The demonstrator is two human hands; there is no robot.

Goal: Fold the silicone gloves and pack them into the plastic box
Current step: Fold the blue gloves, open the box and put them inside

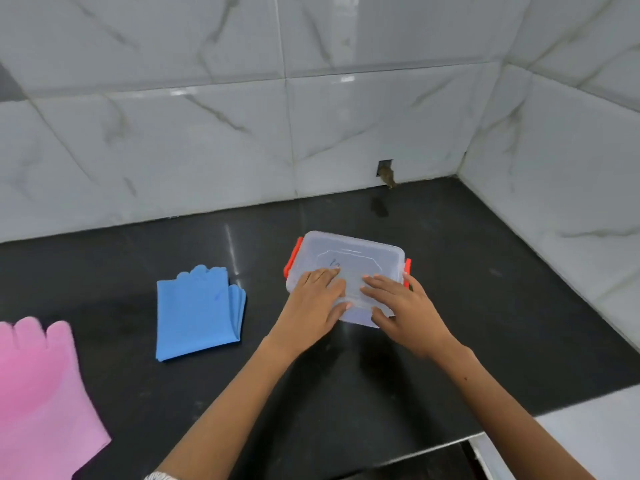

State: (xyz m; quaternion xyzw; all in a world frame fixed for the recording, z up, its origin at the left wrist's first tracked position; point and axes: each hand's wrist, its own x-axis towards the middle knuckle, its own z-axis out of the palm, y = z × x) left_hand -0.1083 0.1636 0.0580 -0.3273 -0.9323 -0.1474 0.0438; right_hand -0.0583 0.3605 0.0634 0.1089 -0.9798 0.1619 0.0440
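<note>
Both hands flat, fingers spread, left (pixel 317 299) and right (pixel 403 306) pressing lidded box (pixel 349 261) mid-counter (pixel 450 306), gripping nothing. Folded blue gloves (pixel 197 313) left of box; pink glove (pixel 38 393) at left edge.

- We see the flat pink silicone glove (pixel 38 393) only in part: the left and bottom edges cut it off, and its fingers blur.
- Our left hand (pixel 311 303) and right hand (pixel 401 310) cover the near part of the clear plastic box with orange clips (pixel 349 258); we cannot tell what lies inside it.
- The dark marking on its lid is too small to read.
- The small brownish thing (pixel 387 176) at the wall's foot is too blurred to identify.
</note>
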